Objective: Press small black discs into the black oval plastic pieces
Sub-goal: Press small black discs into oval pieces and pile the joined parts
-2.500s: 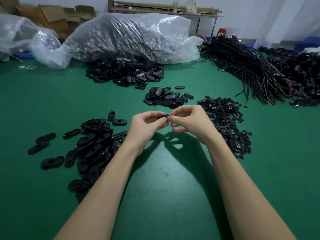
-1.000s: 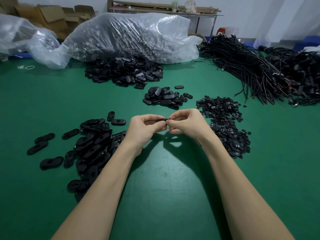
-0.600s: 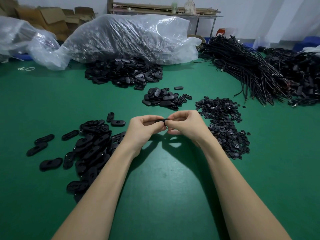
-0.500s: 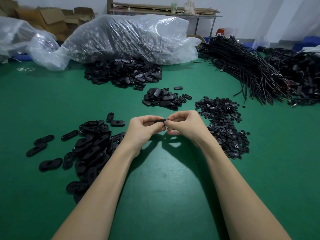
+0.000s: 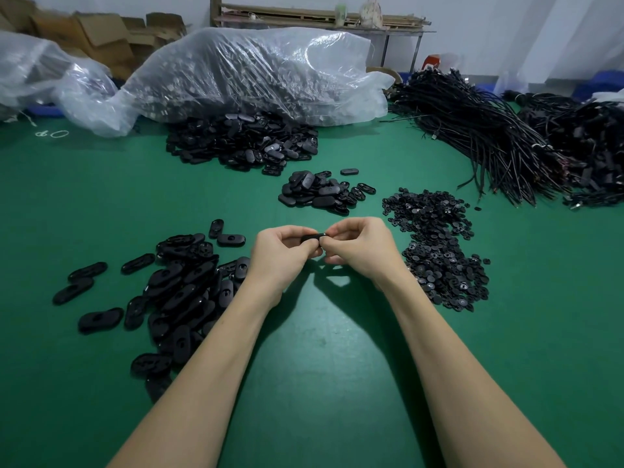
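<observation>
Single view, head-mounted: it looked forward and down from above my forearms, wide-angled, across the green surface (image 5: 101, 204). My left hand (image 5: 280, 255) and right hand (image 5: 361, 248) sat near, at centre frame. The far edge reached the clear plastic bag (image 5: 256, 72) and the wall behind. No second view.

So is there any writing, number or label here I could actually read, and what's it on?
"60", roughly: a white scrawl on the green table at far left, too loose to read for sure.
Cardboard boxes, plastic bags, oval pieces: no legible text.
</observation>
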